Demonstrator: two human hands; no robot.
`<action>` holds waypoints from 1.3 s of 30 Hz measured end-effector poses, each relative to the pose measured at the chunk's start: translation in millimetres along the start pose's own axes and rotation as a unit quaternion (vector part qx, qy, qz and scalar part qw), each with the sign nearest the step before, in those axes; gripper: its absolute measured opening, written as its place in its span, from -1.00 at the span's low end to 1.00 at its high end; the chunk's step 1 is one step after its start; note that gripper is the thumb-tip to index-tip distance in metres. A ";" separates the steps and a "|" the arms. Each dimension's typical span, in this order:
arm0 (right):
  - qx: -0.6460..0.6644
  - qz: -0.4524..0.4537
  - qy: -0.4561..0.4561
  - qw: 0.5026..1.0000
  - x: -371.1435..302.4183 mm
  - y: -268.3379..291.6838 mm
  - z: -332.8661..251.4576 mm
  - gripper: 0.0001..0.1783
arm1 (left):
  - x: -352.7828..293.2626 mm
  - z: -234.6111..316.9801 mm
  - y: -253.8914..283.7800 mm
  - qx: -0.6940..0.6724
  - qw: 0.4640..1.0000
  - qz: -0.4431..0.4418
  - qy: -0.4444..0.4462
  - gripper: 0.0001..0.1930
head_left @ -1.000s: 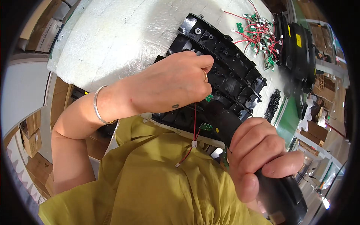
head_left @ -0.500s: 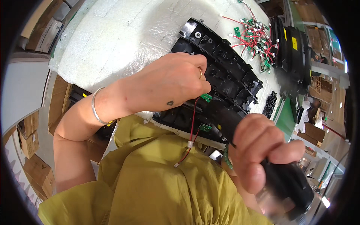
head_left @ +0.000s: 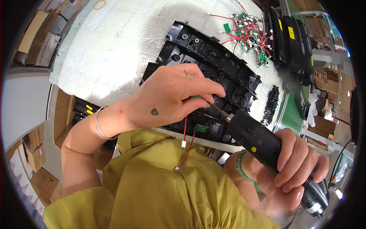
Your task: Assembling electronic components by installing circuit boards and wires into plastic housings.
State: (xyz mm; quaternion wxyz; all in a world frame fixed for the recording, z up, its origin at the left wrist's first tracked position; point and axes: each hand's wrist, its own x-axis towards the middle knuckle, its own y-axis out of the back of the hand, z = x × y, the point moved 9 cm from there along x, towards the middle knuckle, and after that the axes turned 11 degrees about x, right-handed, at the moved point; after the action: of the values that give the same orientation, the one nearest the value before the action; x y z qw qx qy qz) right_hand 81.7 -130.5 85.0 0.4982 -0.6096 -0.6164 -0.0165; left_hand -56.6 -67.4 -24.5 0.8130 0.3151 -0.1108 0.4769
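Note:
My right hand (head_left: 295, 164) is wrapped round a black electric screwdriver (head_left: 255, 131) with a yellow dot, its thin bit pointing left. At the bit's tip, my left hand (head_left: 167, 95) pinches thumb and fingers together; whatever they hold is too small or hidden to make out. Beneath that hand lie black moulded plastic housings (head_left: 213, 49) with posts and ribs. On the near one sits a small green circuit board (head_left: 201, 128), its red and black wires hanging over the front edge. A second green board is mostly hidden under my left fingers.
A tangled pile of green boards with red wires (head_left: 249, 32) lies at the back right. Stacked black housings (head_left: 291, 45) stand beyond it, and a heap of black screws (head_left: 271, 105) lies nearer. White padding (head_left: 103, 49) covers the table; a yellow ring (head_left: 99, 4) rests far left.
The screwdriver has swung up and left, bringing its bit to my left fingers. My left hand has turned, showing thumb and fingertips. The housings now appear further left in view.

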 end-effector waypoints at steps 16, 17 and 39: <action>-0.040 -0.038 -0.034 0.998 4.3 -1.5 -1.1 -0.65 | 4.5 20.8 -11.1 0.099 0.991 -0.028 -0.086 -0.67; -0.041 -0.042 -0.027 0.998 4.8 -1.9 -1.8 -0.65 | 6.3 20.9 -11.7 0.102 0.990 -0.028 -0.093 -0.67; -0.173 0.041 0.072 0.981 1.5 55.8 -64.5 -0.72 | 256.0 -201.7 -25.6 0.375 0.912 -0.165 -0.017 -0.76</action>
State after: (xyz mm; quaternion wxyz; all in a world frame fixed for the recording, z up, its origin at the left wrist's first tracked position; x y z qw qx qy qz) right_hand 163.3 -155.6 85.6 0.4290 -0.7085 -0.5409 -0.1463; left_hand 74.0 229.1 -68.5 0.7004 0.6188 0.1156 0.3365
